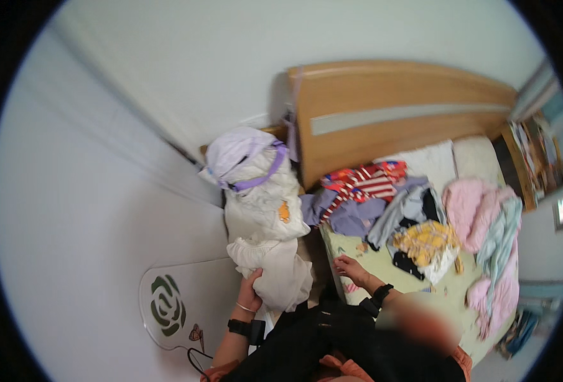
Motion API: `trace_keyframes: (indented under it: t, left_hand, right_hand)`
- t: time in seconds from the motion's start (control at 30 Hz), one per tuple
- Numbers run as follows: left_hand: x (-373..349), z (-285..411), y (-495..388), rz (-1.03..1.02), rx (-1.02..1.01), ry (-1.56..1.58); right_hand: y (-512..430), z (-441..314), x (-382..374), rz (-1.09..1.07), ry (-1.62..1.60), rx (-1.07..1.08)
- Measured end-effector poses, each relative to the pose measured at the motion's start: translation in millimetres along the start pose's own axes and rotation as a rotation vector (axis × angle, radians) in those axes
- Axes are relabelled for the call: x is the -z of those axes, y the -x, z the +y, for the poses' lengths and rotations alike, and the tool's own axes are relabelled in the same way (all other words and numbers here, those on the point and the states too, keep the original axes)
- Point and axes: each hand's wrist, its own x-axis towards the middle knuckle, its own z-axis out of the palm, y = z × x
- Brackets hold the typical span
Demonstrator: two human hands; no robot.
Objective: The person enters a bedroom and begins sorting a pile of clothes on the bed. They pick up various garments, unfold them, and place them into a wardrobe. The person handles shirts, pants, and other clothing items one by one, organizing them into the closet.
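Observation:
My left hand (251, 290) grips a white ruffled cloth garment (286, 274), which hangs over its fingers at the lower middle. Just above lies a white cloth with an orange animal print (267, 212), and on it a white bag or garment with a purple band (243, 160). My right hand (350, 270) is held over the near edge of the bed, its fingers slightly curled and nothing seen in them. Nearest to it on the bed are a purple garment (358, 216), a grey garment (389, 219) and a yellow plaid garment (427, 240).
A wooden headboard (396, 88) stands against the wall behind the bed. Red striped clothing (370, 184), a pink garment or blanket (475, 205) and a pale green cloth (499, 234) lie on the bed. To the left is a panel with a green rose design (167, 305). A shelf (520, 162) stands beyond.

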Motion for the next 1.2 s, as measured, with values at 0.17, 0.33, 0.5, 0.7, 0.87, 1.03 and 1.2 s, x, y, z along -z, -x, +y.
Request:
trace_keyframes:
  t: [0.17, 0.33, 0.5, 0.7, 0.87, 1.03, 1.2]
  left_hand:
    - [-73, -22, -11, -0.166, 0.142, -0.213]
    - [-159, -55, 5, -0.210, 0.283, -0.242]
    - [-212, -108, 11, -0.237, 0.273, -0.593]
    - [-235, -155, -15, -0.052, 0.460, -0.462]
    - [-226, -169, -34, -0.082, 0.437, -0.336]
    - [-224, -176, -40, 0.022, 0.458, -0.335]
    - [-236, -198, -51, 0.042, 0.463, -0.426]
  right_hand:
    - [78, -43, -39, -0.257, -0.024, 0.498]
    - [130, -81, -32, 0.064, 0.414, 0.895]
    - [150, -83, 15, 0.070, 0.428, 0.968]
    - [94, -2, 145, -0.351, -0.345, 0.450]
    - [20, 83, 322, 1.063, -0.156, 0.193]
    - [-11, 129, 468, 1.616, -0.444, 0.251]
    - [-25, 113, 475, 1.406, -0.421, 0.414]
